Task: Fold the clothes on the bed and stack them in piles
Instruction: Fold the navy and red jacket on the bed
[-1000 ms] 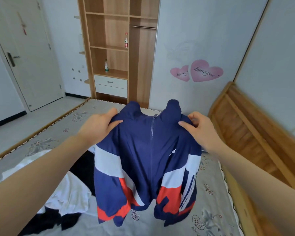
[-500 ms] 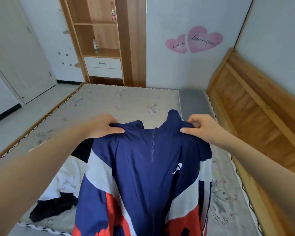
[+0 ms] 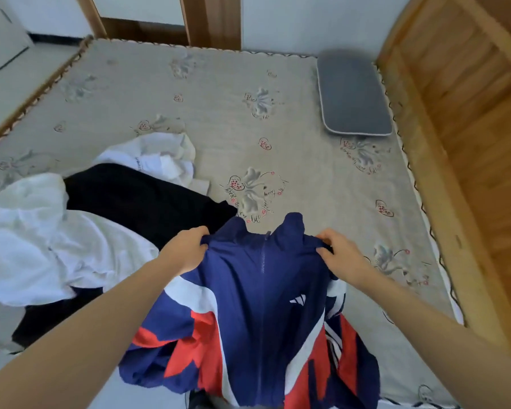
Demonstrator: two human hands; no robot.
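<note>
**Now the jacket is up by both shoulders, nothing folded yet**

So here we are, the navy, white and red jacket (image 3: 263,293) held out front-side up, zip closed, collar pointing away over the bed (image 3: 278,137); the left hand (image 3: 186,249) grips the left shoulder seam with fingers curled into the cloth; the right hand (image 3: 341,255) pinches the right shoulder the same way; the hem and sleeves hang bunched over the near edge of the mattress, not laid flat; over to the left a loose heap waits, a white garment (image 3: 39,240) crumpled nearest, a black garment (image 3: 148,199) spread under and beside it, another white piece (image 3: 157,159) rumpled just beyond; a grey pillow (image 3: 353,95) sits well apart near the wooden headboard (image 3: 455,113); by my reckoning this is early going, no folded pile anywhere in view, the jacket is the first piece in hand and wants spreading flat before any fold; all the rest is left to do
</note>
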